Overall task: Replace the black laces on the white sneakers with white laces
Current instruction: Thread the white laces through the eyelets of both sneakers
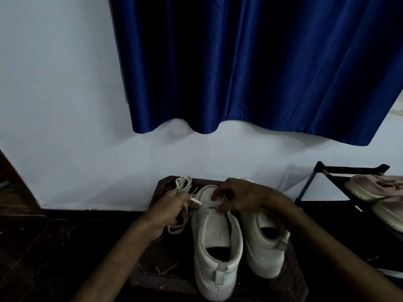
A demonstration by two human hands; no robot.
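White wall (pixel 65 105) and blue curtain (pixel 239 62) stand behind a dark bench (pixel 157 277) carrying two white sneakers (pixel 263 258). Neither shows black laces, so removal appears done. Left hand (pixel 168 212) pinches a white lace (pixel 184 183) in its fingers, tip at the left sneaker (pixel 216 253) front eyelets. Right hand (pixel 244 197) curls over that toe, grasp unclear. Threading appears barely begun.

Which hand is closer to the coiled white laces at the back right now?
Left. The left hand sits just in front of the coiled white laces, pinching a lace end; the right hand is farther off, gripping the front of the nearer sneaker.
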